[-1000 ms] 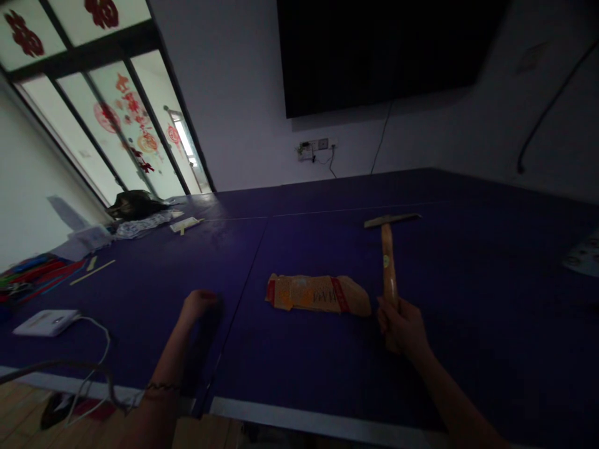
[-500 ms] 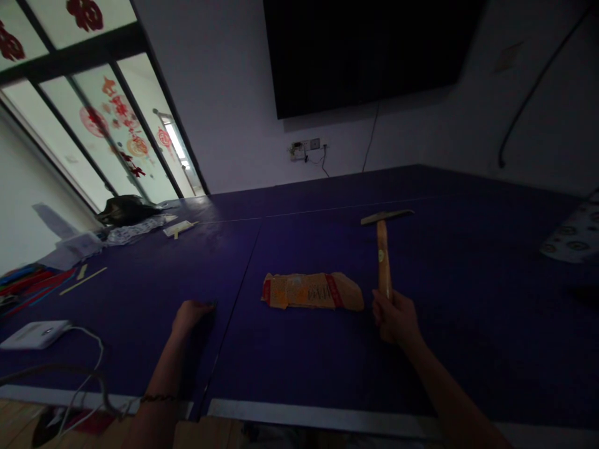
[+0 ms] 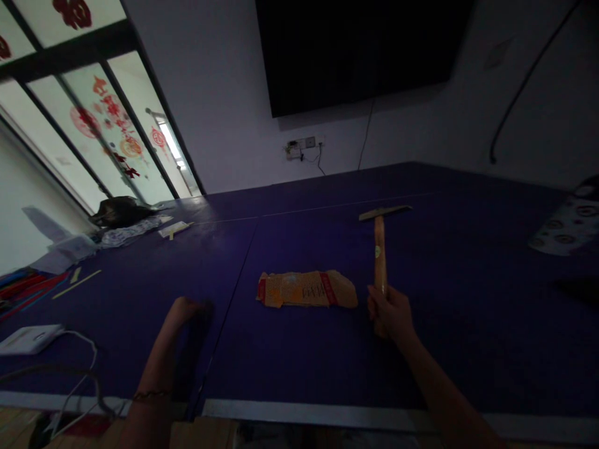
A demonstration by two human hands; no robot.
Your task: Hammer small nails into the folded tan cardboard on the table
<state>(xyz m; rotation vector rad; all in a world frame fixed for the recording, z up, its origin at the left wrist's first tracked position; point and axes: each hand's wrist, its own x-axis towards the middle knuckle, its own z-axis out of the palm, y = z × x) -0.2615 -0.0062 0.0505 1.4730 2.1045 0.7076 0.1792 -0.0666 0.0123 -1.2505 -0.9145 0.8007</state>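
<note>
My right hand (image 3: 392, 312) is wrapped round the lower part of the wooden handle of a hammer (image 3: 380, 255), whose narrow metal head points away from me. To the left of that hand lies a flattened piece of brown cardboard (image 3: 306, 289) with red bands. My left hand (image 3: 186, 310) rests low over the purple tabletop (image 3: 281, 355), left of the seam. Its fingers are pinched around something small and dark that is too blurred to make out.
At the left are a white device (image 3: 32, 340) with a cable, colored strips (image 3: 35, 290), a thin yellowish stick (image 3: 76, 284) and a black bag (image 3: 120, 212). A patterned object (image 3: 566, 224) stands at the right edge. A dark screen (image 3: 365, 56) hangs on the wall.
The view has shifted slightly, so most things sit a little further left. My right hand still grips the hammer, with more of the handle's lower end showing. My left hand's fingers look more blurred.
</note>
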